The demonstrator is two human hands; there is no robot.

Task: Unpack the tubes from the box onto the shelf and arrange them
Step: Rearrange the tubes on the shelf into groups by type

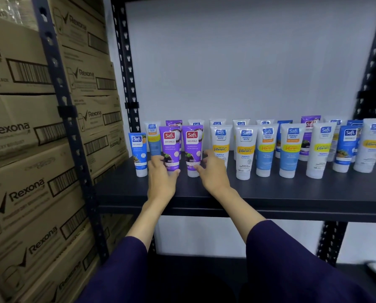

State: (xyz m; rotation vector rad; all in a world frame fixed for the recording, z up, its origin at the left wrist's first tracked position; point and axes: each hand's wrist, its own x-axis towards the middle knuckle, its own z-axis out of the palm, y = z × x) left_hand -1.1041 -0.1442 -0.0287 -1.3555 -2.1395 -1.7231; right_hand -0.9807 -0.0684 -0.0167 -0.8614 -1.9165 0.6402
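At the left end of the dark shelf (270,193), my left hand (160,176) grips the lower part of a purple Safi Naturals tube (170,147), fingers curled round its left side and thumb across its cap end. My right hand (213,171) is loosely spread, fingertips touching the second purple tube (192,149) just beside the first; it holds nothing that I can make out. Both purple tubes stand upright on their caps near the shelf's front edge, between a small blue tube (138,153) at the left end and a white Vitamin C tube (220,143) partly hidden behind my right hand. Further white, blue and purple tubes (289,149) stand in two rough rows running to the shelf's right end, those at the far right blurred. Stacked Rexona cartons (25,132) fill the neighbouring rack beyond the shelf's left upright (128,73). My dark purple sleeves (291,259) cover both forearms.
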